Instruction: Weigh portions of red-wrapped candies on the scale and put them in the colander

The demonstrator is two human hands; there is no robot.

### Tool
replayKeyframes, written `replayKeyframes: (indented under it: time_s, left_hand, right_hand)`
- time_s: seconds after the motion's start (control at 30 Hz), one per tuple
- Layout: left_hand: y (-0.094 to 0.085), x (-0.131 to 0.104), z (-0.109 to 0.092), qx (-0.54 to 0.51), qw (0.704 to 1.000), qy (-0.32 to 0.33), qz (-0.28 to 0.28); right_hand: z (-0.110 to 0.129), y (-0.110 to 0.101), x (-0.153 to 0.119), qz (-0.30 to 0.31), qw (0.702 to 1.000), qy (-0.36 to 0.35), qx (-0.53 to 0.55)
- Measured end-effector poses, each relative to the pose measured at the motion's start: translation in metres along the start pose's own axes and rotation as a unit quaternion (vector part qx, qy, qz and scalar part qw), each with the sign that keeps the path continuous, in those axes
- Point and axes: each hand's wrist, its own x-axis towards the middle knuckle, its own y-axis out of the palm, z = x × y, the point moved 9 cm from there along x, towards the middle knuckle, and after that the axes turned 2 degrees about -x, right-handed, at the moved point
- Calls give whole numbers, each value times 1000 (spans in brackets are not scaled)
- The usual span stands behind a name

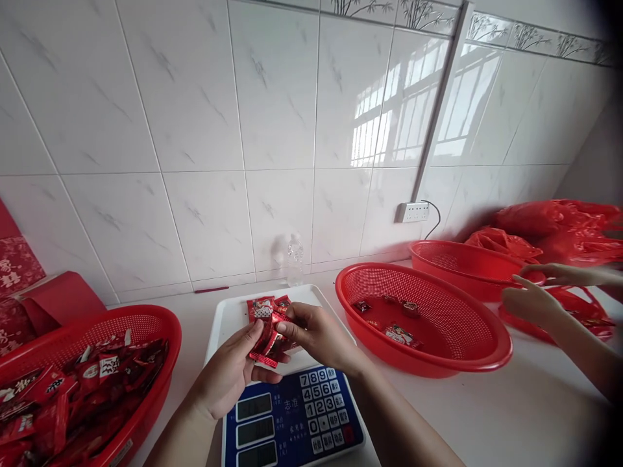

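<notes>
Both of my hands are over the white pan of a digital scale (228, 324), above its blue keypad panel. My left hand (233, 363) is closed on small red candy packets (267, 340), with its thumb on top. From the right, my right hand (321, 334) pinches the same bunch with thumb and fingers. Behind them, more red packets (260, 307) lie on the pan. To the left stands a red basket (170, 331) heaped with red packets. A red basket (350, 279) right of the scale holds a few scattered packets.
Another person's hands (535, 298) are at the far right, over a red basket (530, 324). Behind stand another red basket (442, 256) and red plastic bags (559, 224). A clear bottle (294, 259) is by the wall; a red box (63, 301) is at left.
</notes>
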Motion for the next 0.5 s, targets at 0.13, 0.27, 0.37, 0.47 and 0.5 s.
replayKeyframes:
  time_s: [0.13,0.27,0.37,0.47,0.5]
  left_hand:
    - [-5,1,-5,9,999,33,-30]
    - [-11,1,-13,50,992,80,-80]
    - [-9,0,-16,64,990,92,-85]
    - [-7,-2,-16,50,992,87,-73]
    - [-6,-2,-17,46,993,87,-69]
  right_hand:
    - [3,0,-1,0,1000,3,-6]
    - [7,-2,-1,-9,999,-14,-36]
    - [5,-3,-1,-15,999,-13,-49]
    - [3,-4,-1,-19,998,-9,-61]
    - [3,-4,-1,-18,998,-10,-63]
